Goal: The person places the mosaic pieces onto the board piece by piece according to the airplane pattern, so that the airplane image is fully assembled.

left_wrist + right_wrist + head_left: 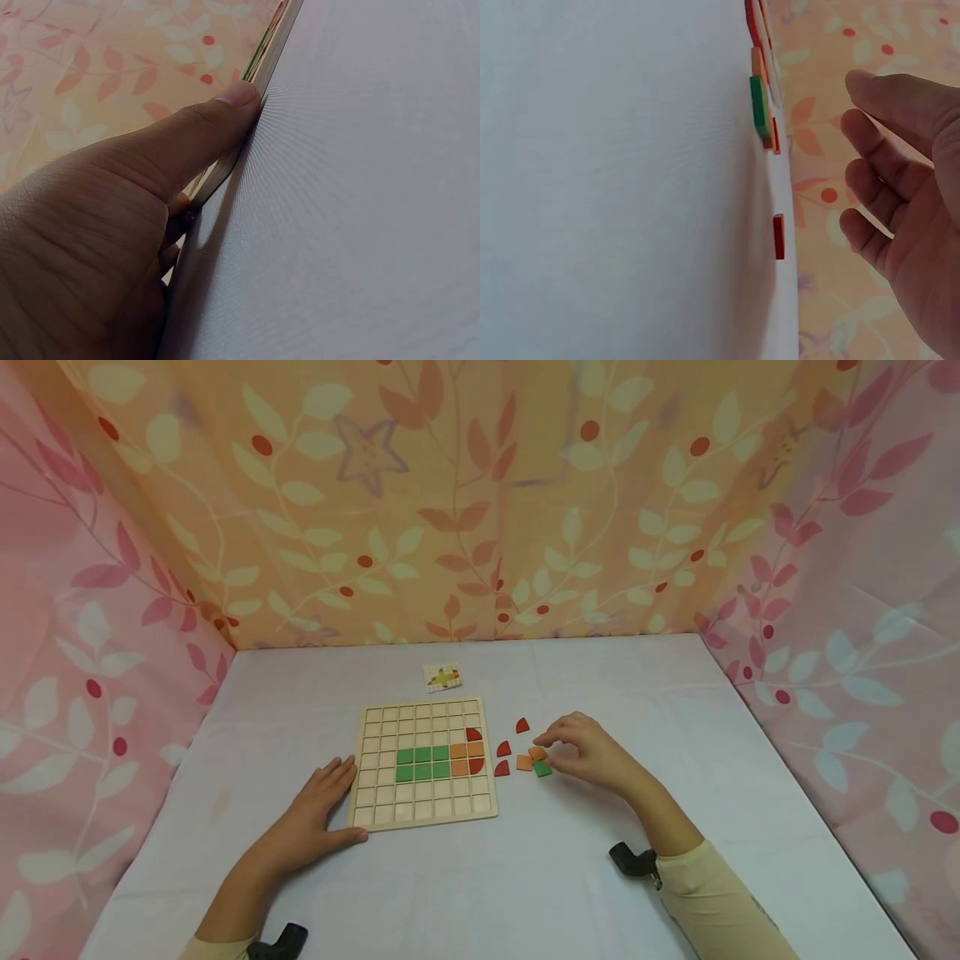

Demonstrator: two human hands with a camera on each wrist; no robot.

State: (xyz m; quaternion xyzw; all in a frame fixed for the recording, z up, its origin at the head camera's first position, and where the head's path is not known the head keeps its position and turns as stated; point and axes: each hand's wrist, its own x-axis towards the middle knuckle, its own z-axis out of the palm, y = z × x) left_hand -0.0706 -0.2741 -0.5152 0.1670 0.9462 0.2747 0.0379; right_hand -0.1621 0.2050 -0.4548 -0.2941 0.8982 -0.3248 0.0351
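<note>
A wooden grid board (378,793) lies on the table, bearing several green squares (422,763), orange squares (458,768) and two red quarter-circle pieces (476,766). My left hand (318,806) rests at its near left corner, thumb along the front edge and fingers against the left side. Over the loose pieces right of the board hovers my right hand (588,752), its fingers loosely bent around nothing. Beneath and beside it are a green square (760,107), two orange squares (524,762) and three red quarter-circles (522,725).
Behind the board lies a small picture card (442,677) with a coloured pattern on a grid. The white-covered table (600,677) meets leaf-patterned cloth walls (457,527) at the back and both sides.
</note>
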